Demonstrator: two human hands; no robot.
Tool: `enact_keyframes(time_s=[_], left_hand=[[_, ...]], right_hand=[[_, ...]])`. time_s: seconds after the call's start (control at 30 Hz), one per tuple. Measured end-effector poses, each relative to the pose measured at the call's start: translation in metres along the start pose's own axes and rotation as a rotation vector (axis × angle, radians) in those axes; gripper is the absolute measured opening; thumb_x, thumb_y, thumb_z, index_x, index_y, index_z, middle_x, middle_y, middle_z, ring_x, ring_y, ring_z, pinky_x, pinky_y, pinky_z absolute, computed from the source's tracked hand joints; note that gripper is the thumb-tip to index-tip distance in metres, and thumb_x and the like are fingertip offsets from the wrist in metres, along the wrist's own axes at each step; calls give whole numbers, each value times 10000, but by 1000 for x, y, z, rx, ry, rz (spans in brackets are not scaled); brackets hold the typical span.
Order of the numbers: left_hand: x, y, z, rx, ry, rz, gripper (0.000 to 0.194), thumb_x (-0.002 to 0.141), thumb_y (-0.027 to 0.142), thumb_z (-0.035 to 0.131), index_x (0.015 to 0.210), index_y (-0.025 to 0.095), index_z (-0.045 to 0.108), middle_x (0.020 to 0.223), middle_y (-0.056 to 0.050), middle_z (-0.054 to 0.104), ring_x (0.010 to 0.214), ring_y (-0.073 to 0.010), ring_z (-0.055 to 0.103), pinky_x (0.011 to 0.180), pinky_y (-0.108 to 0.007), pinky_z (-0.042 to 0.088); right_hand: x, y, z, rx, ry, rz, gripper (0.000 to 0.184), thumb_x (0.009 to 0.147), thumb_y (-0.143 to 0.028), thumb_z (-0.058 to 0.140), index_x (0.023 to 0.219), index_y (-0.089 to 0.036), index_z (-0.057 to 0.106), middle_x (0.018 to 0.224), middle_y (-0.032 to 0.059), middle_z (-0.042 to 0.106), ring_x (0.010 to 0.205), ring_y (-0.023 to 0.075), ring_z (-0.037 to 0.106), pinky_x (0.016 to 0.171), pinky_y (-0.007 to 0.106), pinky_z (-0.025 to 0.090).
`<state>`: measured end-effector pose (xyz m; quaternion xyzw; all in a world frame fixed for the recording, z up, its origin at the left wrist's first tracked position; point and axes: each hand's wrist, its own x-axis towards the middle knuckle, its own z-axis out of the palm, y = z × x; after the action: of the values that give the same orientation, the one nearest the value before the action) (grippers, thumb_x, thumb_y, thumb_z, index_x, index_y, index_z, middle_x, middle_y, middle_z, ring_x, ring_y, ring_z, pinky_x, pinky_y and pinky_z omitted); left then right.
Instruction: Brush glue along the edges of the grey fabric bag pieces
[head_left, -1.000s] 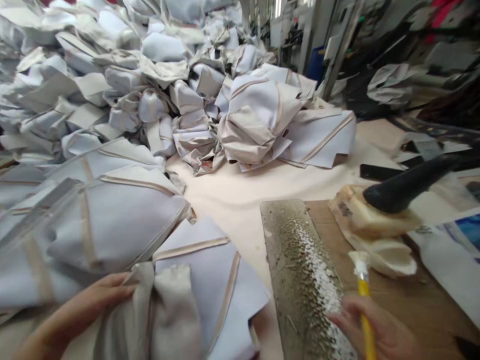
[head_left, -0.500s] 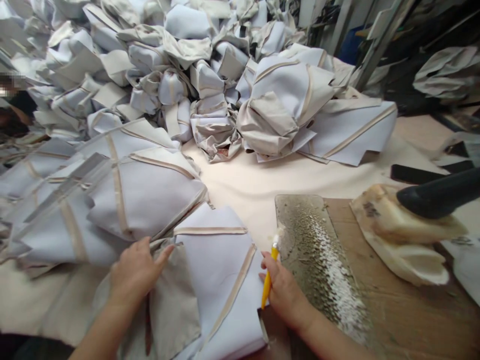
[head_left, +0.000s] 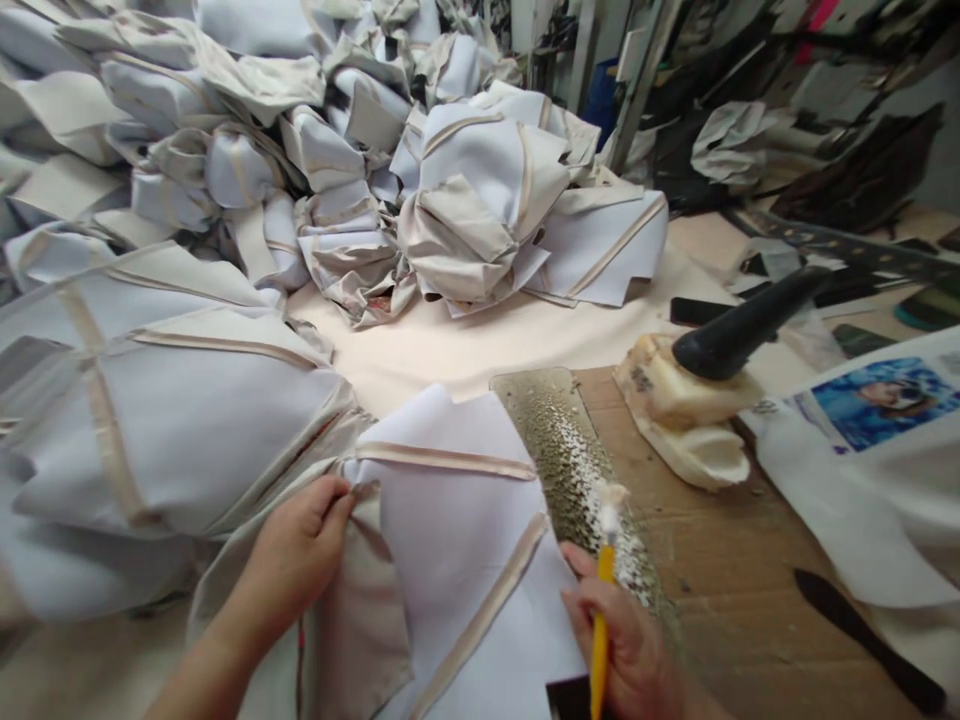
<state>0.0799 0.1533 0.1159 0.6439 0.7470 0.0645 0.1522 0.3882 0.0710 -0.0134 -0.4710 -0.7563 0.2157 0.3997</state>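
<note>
My left hand (head_left: 296, 555) is closed, pinching a fold of the pale fabric piece (head_left: 442, 560) that lies in front of me, white with beige tape strips. My right hand (head_left: 630, 645) is closed around a yellow-handled brush (head_left: 601, 610) whose white-tipped bristles point up. The brush tip is over a glue-smeared metal plate (head_left: 562, 450) just right of the fabric piece. The right hand's lower fingers rest at the fabric's right edge.
A large heap of similar bundled fabric pieces (head_left: 300, 180) fills the left and back. On a brown board (head_left: 742, 570) to the right sits a glue-caked block with a black handle (head_left: 720, 350). A printed sheet (head_left: 877, 410) and a dark flat tool (head_left: 870, 640) lie far right.
The view has shifted. My right hand with the brush moved from the plate to the fabric edge and back beside the plate. My left hand went from flat on the fabric to pinching a fold.
</note>
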Motion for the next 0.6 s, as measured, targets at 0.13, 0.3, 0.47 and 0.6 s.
enact_keyframes(time_s=[0.13, 0.3, 0.47, 0.6], left_hand=[[28, 55, 24, 211, -81, 113, 271, 861, 285, 324, 756, 190, 555, 764, -62, 630, 749, -217, 599, 672, -315, 427], [48, 92, 64, 442, -2, 210, 280, 857, 158, 339, 930, 136, 608, 982, -145, 637, 983, -273, 569, 816, -391, 429], [43, 124, 100, 247, -38, 773, 371, 900, 350, 396, 1257, 292, 480, 1404, -19, 402, 1349, -247, 215, 1082, -518, 161], [51, 145, 138, 164, -275, 863, 441, 862, 456, 447, 1259, 268, 474, 1363, -32, 452, 1337, -271, 239, 1055, -635, 79]], right_hand=[[-30, 20, -19, -313, 7, 110, 91, 897, -234, 429, 924, -176, 494, 1063, 211, 620, 899, 230, 648, 732, 314, 550], [-27, 36, -22, -623, 37, 12, 149, 892, -257, 433, 942, -153, 526, 1060, 228, 617, 771, 287, 634, 632, 439, 538], [-3, 38, -38, -492, 45, -13, 166, 868, -282, 502, 961, -152, 544, 1109, 198, 601, 932, 299, 605, 739, 439, 528], [38, 37, -65, -243, 83, 143, 242, 901, -296, 437, 1070, -172, 559, 922, 99, 662, 810, 214, 640, 721, 335, 530]])
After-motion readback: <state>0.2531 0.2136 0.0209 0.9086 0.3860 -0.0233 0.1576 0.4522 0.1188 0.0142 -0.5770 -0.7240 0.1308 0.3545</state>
